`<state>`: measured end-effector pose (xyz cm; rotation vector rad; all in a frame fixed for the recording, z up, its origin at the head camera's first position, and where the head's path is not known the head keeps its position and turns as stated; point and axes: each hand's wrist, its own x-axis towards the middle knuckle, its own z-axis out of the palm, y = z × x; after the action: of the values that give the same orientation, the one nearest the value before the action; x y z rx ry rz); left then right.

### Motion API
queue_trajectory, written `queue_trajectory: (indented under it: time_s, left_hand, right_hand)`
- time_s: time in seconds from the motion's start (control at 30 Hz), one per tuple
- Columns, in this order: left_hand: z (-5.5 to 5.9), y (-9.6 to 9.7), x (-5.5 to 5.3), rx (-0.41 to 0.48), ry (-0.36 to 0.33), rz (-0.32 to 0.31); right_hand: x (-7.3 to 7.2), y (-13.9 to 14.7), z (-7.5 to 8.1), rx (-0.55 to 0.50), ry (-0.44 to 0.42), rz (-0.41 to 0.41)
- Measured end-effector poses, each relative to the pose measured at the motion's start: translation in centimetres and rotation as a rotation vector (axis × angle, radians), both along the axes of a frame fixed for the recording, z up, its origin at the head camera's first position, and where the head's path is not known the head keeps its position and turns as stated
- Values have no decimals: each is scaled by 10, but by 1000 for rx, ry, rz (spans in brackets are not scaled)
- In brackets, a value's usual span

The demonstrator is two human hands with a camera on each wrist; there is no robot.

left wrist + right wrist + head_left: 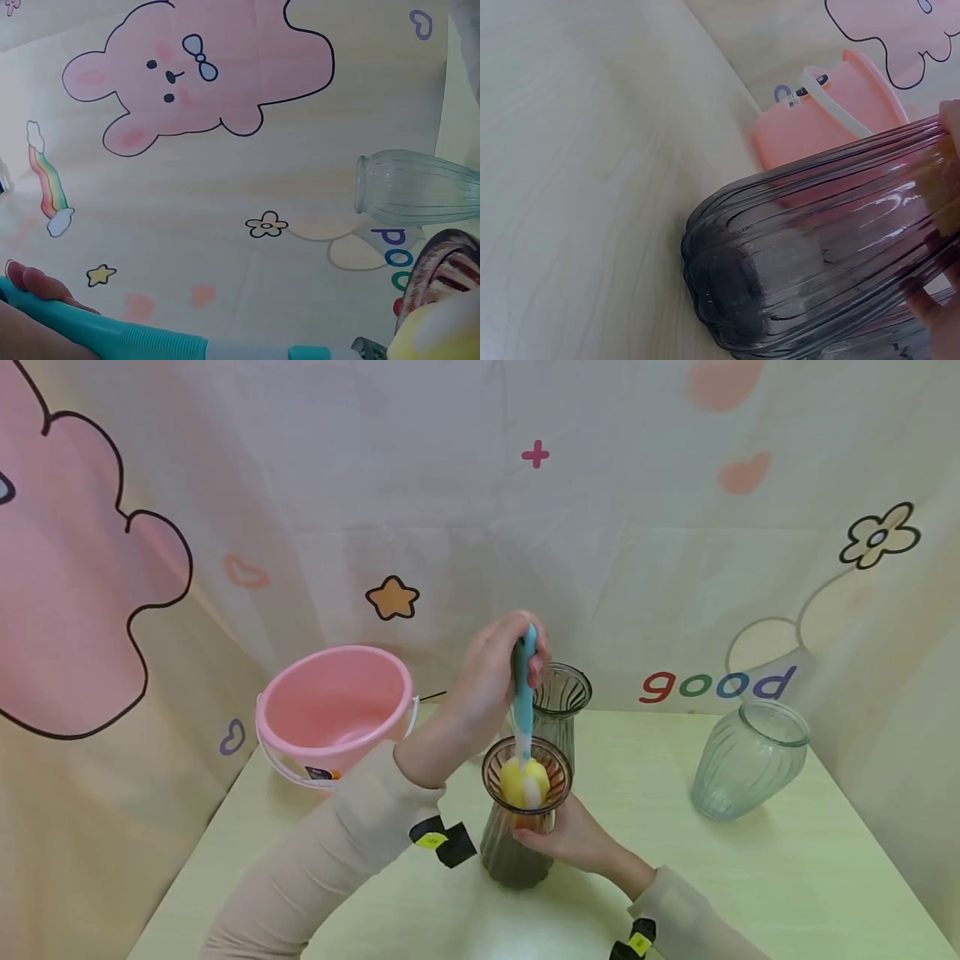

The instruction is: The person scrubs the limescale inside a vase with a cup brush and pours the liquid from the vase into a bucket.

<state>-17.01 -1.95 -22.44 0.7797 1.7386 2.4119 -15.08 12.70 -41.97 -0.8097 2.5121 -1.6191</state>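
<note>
My left hand (pixel 487 681) grips the teal handle of a sponge bottle brush (pixel 525 693), held upright over a smoky glass vase (pixel 517 856). The brush's yellow and white sponge head (pixel 516 783) sits inside the flared mouth of that vase. Around the vase's neck, my right hand (pixel 581 837) holds it from the right side. In the right wrist view the ribbed vase (pixel 817 247) stands on the tabletop, with fingers (pixel 939 324) at its upper part. The left wrist view shows the teal and white handle (pixel 150 339) running toward the sponge.
A second smoky vase (pixel 558 727) stands just behind, partly hidden. At the left back is a pink bucket (pixel 333 697) with a white handle. A clear greenish glass vase (pixel 746 772) stands at the right. A printed curtain (pixel 465 468) hangs behind the table (pixel 652 785).
</note>
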Motion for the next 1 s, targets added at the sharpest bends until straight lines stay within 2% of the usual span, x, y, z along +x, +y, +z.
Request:
queue_trajectory:
  time_s: [0.2, 0.3, 0.37, 0.5, 0.6, 0.7, 0.77, 0.87, 1.0]
  left_hand:
    - [28, -8, 0, 75, -6, -20]
    - [48, -17, 1, 165, 29, -21]
    - [65, -25, 3, 225, 69, -13]
    - [93, -43, 4, 290, 154, 38]
    - [104, -54, -1, 281, 171, 114]
    - [102, -62, -10, 237, 116, 202]
    - [93, -64, -20, 174, 64, 249]
    - [70, -65, -38, 56, -35, 291]
    - [28, -65, -61, -123, -174, 322]
  right_hand:
    - [0, -1, -1, -11, 13, 3]
    - [0, -1, -2, -14, 20, 8]
    - [-4, -1, -8, -14, 23, 9]
    - [-13, 1, -26, -20, 43, 1]
    - [-16, 2, -32, -20, 68, -10]
    - [-15, 2, -32, -17, 80, -21]
    - [-15, 2, -32, -15, 83, -28]
    - [-13, 2, -32, -15, 73, -37]
    - [-12, 1, -29, -12, 64, -41]
